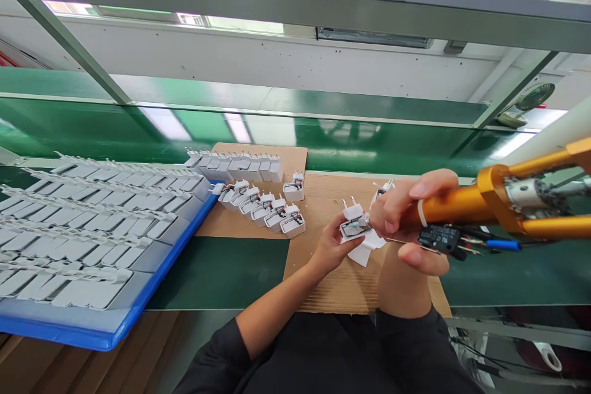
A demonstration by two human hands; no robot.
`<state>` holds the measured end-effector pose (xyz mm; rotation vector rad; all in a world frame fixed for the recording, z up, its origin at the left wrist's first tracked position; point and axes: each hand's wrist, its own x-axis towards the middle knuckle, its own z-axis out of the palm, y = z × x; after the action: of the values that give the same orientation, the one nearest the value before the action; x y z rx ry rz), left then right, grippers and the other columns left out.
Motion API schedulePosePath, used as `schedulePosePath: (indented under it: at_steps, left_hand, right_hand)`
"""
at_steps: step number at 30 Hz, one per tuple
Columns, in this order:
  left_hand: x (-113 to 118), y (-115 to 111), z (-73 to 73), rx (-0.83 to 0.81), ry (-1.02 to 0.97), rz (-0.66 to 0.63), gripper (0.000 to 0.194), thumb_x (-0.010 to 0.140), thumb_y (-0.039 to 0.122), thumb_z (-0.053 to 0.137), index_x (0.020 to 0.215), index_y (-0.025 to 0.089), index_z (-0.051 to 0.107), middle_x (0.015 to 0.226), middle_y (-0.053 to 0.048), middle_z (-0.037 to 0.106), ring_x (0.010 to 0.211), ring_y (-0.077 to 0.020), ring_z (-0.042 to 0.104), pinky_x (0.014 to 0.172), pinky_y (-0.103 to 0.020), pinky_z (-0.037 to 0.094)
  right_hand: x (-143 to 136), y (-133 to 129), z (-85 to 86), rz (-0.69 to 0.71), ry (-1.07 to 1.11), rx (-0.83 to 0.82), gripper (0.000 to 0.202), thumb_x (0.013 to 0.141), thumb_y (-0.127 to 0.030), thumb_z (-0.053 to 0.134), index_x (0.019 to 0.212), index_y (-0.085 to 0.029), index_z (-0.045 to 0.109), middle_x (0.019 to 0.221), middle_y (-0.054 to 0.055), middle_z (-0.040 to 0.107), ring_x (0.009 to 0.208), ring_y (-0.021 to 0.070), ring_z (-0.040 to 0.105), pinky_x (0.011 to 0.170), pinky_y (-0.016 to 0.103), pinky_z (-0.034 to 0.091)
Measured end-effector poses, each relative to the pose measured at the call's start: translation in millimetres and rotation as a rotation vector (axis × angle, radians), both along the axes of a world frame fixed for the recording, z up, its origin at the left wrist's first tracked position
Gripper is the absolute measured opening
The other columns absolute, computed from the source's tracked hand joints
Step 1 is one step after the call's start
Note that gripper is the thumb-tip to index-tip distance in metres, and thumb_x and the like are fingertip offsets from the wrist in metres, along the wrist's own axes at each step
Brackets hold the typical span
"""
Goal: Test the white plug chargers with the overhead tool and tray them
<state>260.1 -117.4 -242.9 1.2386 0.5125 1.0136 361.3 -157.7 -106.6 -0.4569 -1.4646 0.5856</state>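
Note:
My left hand (330, 248) has its fingers wrapped round a white plug housing (354, 229) with its two-pin cap (353, 209) at the top. In my right hand (415, 215) is an orange tool (455, 206) with a black switch on its side; its metal tip points left and meets the open housing. Behind the tool's tip, partly hidden by my right hand, lies another plug part (383, 187). White pieces (364, 254) rest on the cardboard (318, 295) below the housing.
Several open plug housings (272, 212) with wires form a slanting row left of my hands. Behind them stands a row of housings with pins up (235, 166). A blue tray (152, 289) full of white parts is at left. A grey frame bar (277, 6) crosses above.

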Motion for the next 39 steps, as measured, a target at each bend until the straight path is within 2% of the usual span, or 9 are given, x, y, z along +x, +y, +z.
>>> schedulePosePath:
  at_steps: [5,8,13,18,21,26,29,34,39]
  left_hand:
    - [-35,5,-21.0,0.208,0.395,0.164,0.045,0.068,0.034,0.077,0.108,0.019,0.064,0.102,-0.007,0.065,0.098,-0.0235,0.061,0.09,-0.037,0.048]
    - [-61,6,-32.9,0.303,0.543,0.139,0.045,0.066,0.027,0.077,0.108,0.02,0.064,0.099,-0.006,0.066,0.094,-0.0231,0.062,0.085,-0.036,0.05]
    - [-84,4,-34.6,0.346,0.66,0.17,0.045,0.071,0.024,0.073,0.113,0.019,0.059,0.105,-0.007,0.065,0.096,-0.0221,0.061,0.086,-0.036,0.05]
    - [-87,2,-29.0,0.434,0.677,0.214,0.044,0.075,0.024,0.07,0.117,0.021,0.058,0.109,-0.007,0.06,0.098,-0.0213,0.059,0.084,-0.033,0.051]
    - [-89,1,-30.2,0.456,0.664,0.201,0.038,0.077,0.024,0.068,0.114,0.021,0.061,0.103,-0.006,0.059,0.095,-0.0207,0.06,0.079,-0.031,0.052]
    - [-90,0,-36.3,0.5,0.623,0.238,0.03,0.077,0.022,0.067,0.106,0.021,0.061,0.107,-0.006,0.062,0.1,-0.0208,0.06,0.085,-0.033,0.051]
    - [-90,-2,-39.6,0.511,0.613,0.23,0.029,0.08,0.021,0.065,0.108,0.021,0.059,0.108,-0.005,0.064,0.098,-0.0197,0.061,0.085,-0.033,0.052]
    - [-91,-4,-41.4,0.482,0.635,0.195,0.031,0.081,0.021,0.064,0.111,0.021,0.059,0.105,-0.005,0.067,0.093,-0.0193,0.062,0.085,-0.034,0.052]
    - [-93,-6,-41.1,0.397,0.634,0.163,0.034,0.082,0.025,0.062,0.115,0.02,0.057,0.11,-0.005,0.067,0.095,-0.0198,0.063,0.086,-0.035,0.052]
  right_hand:
    - [1,6,-2.5,0.0,0.109,0.049,0.042,0.066,-0.043,0.077,0.099,-0.027,0.055,0.06,-0.006,0.05,0.041,0.0088,0.042,0.034,0.023,0.032]
    - [8,17,-4.9,0.003,0.109,0.118,0.044,0.065,-0.043,0.078,0.1,-0.025,0.058,0.059,-0.006,0.052,0.04,0.0089,0.042,0.031,0.023,0.032]
    - [25,37,-8.3,-0.037,0.052,0.144,0.046,0.066,-0.051,0.074,0.101,-0.024,0.06,0.059,-0.004,0.053,0.039,0.0117,0.044,0.031,0.026,0.035]
    - [34,46,-10.0,-0.27,0.154,0.015,0.053,0.058,-0.062,0.076,0.095,-0.027,0.062,0.059,-0.004,0.053,0.045,0.0137,0.047,0.041,0.029,0.039]
    - [38,50,-17.5,-0.51,0.213,0.036,0.05,0.063,-0.063,0.072,0.094,-0.025,0.062,0.065,-0.003,0.055,0.055,0.014,0.053,0.057,0.03,0.047]
    - [52,50,-44.0,-0.84,0.228,-0.015,0.048,0.07,-0.036,0.074,0.111,-0.025,0.052,0.096,0.001,0.062,0.089,0.0163,0.061,0.091,0.032,0.047]
    - [63,47,-57.6,-1.013,0.157,-0.086,0.056,0.066,-0.026,0.073,0.114,-0.025,0.044,0.117,0.005,0.057,0.11,0.0194,0.058,0.102,0.044,0.041]
    - [80,41,-68.2,-1.029,0.149,-0.183,0.07,0.058,-0.021,0.074,0.121,-0.024,0.042,0.135,0.012,0.048,0.13,0.0247,0.046,0.109,0.053,0.034]
    - [64,20,-85.0,-1.077,0.059,-0.296,0.078,0.068,-0.026,0.072,0.137,-0.034,0.036,0.146,0.006,0.04,0.136,0.0236,0.04,0.113,0.055,0.029]
